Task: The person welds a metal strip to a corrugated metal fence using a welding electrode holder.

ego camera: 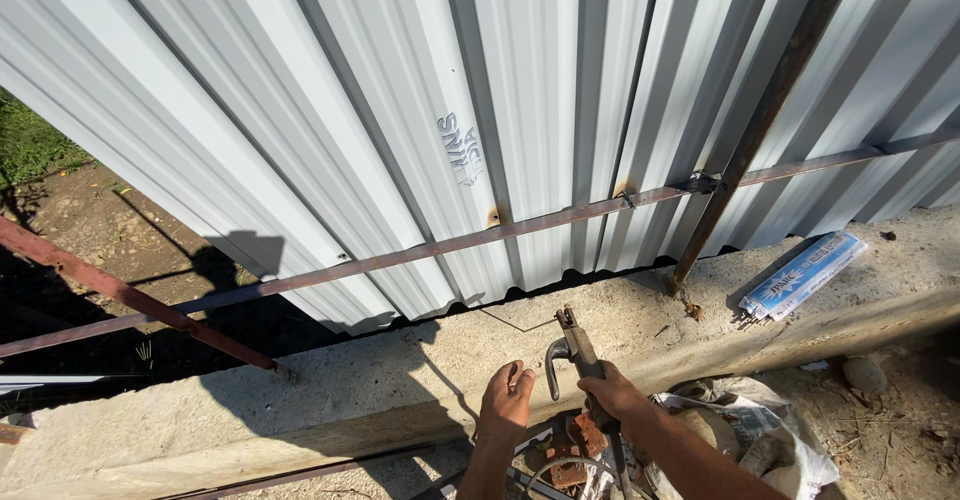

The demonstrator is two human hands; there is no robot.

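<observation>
Looking down from the head camera, the view shows the right hand (612, 395) with its fingers clamped around the grip of a welding electrode holder (577, 348), whose rusty jaws point up and away over the concrete ledge (380, 380). The left hand (505, 405) hovers just beside the holder's curved lever, its fingers loosely curled together (whether they pinch anything cannot be told). Behind the ledge stands a corrugated grey metal fence (400, 110), crossed by a thin rusty horizontal rail (450, 246) and an upright rusty post (770, 110) that meets the ledge. A blue-and-white packet (803, 274) lies on the ledge, well apart to the right. Crumpled plastic bags and stones (750, 440) lie below the right forearm.
</observation>
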